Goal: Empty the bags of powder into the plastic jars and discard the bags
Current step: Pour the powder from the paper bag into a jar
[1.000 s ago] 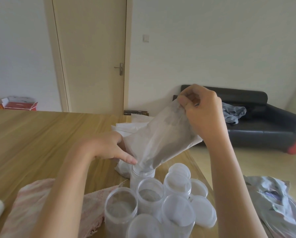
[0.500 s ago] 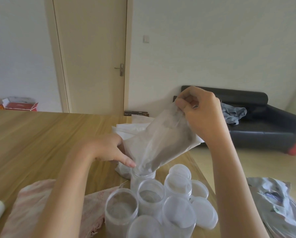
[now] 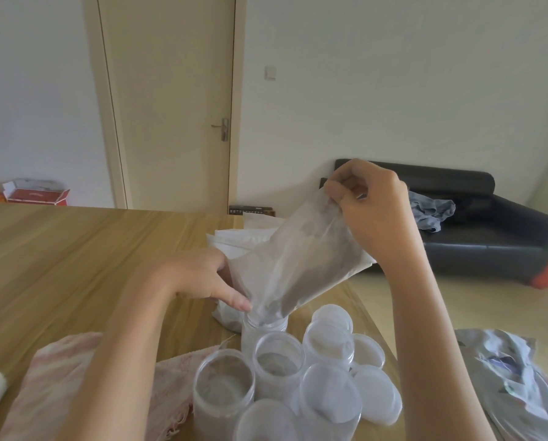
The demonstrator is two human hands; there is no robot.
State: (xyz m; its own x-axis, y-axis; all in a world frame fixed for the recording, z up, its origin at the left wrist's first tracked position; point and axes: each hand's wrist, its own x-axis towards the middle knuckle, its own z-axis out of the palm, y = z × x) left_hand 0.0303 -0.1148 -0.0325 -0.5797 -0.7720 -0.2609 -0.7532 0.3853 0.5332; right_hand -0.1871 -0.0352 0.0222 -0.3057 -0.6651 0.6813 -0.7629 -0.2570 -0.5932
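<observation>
A translucent bag of grey powder (image 3: 298, 265) is tilted mouth-down over a clear plastic jar (image 3: 260, 329). My right hand (image 3: 371, 211) pinches the bag's raised end. My left hand (image 3: 206, 275) holds the bag's lower end at the jar's rim, thumb stretched along it. Two open jars (image 3: 223, 386) (image 3: 279, 364) with grey powder inside stand nearer to me. Several lidded jars (image 3: 330, 405) and loose lids (image 3: 377, 396) crowd around them.
More white bags (image 3: 241, 237) lie on the wooden table (image 3: 75, 249) behind the jars. A pink cloth (image 3: 53, 377) lies at the near left. Off the table's right edge sit a grey bag (image 3: 514, 377) and a black sofa (image 3: 476, 237).
The bag's upper end and my right hand have shifted slightly; the powder has slid lower in the bag toward the jar. My left hand stays at the jar's mouth.
</observation>
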